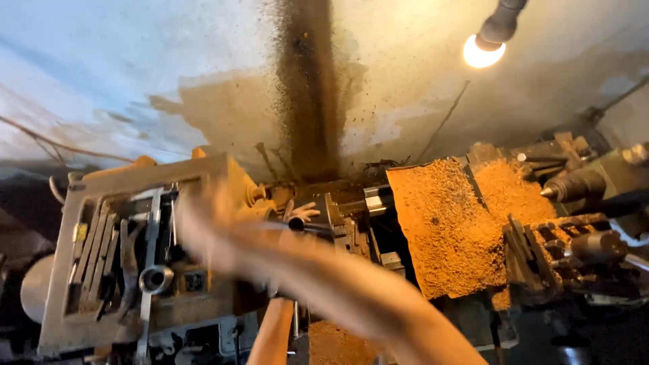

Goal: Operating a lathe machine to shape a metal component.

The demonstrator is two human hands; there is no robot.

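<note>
The stained wall (203, 81) fills everything above my hands, with a dark streak (307, 88) running down it and a lit lamp (483, 51) far up to the right. Below it stretches the lathe (378, 203); its headstock top, a grey tray (74, 223), lies just under and left of my right hand (203, 226), carrying wrenches (94, 257) and a short metal sleeve (157, 278). To the right of both hands, well apart from them, orange-brown chips (449, 230) lie heaped over the carriage, and beyond those the tailstock point (574, 188).

My right arm crosses from lower right toward the tray; that hand is a blur over the tray's near edge, so I cannot tell whether it is open or closed. My left hand (301, 215) reaches up from below, fingers curled around a dark handle (314, 228) just beside the orange-coated chuck (260, 199), between the tray and the chips.
</note>
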